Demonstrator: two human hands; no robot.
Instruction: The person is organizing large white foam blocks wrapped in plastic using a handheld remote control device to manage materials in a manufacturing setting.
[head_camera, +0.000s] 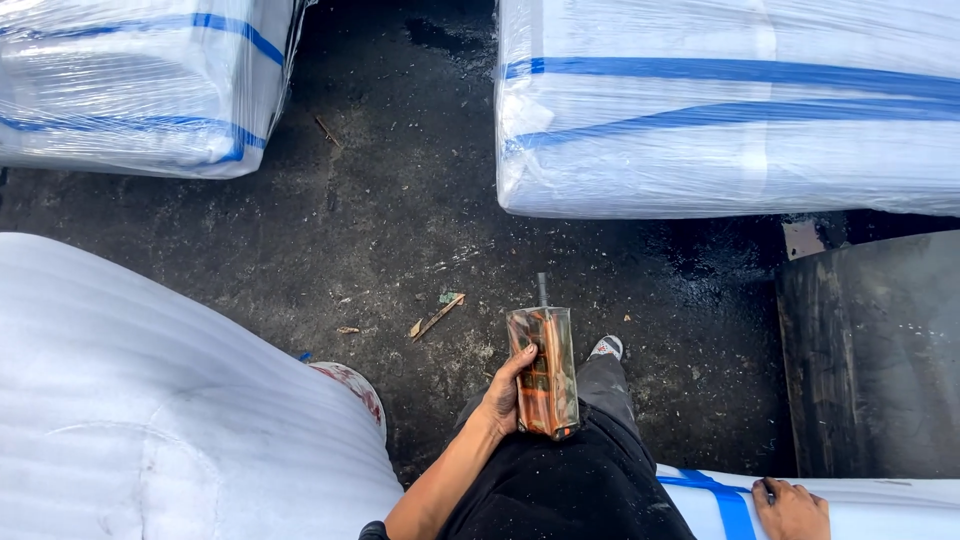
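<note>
From the head camera, looking straight down, the left hand (507, 395) grips a clear, plastic-wrapped roll dispenser with a dark central spindle (545, 372), fingers curled round its left side and the thumb tucked behind. The roll stands upright against the person's dark-trousered thigh (560, 480), its spindle pointing away toward the black, littered floor (380, 230).

The right hand (790, 508) lies open and flat, fingers spread, on a white foam-wrapped bundle crossed by a blue tape strip (728, 505) at the lower right edge. A large ribbed white foam bundle (150, 400) fills the lower left, and two film-wrapped white bales with blue bands (720, 110) sit across the gap.

To handle the roll well, I judge the grip should stay low and firm round the core so it turns freely, while the flat hand presses the blue strip down to keep the bundle from shifting. Wood scraps (432, 320) near the shoe (606, 347) could catch a foot.
</note>
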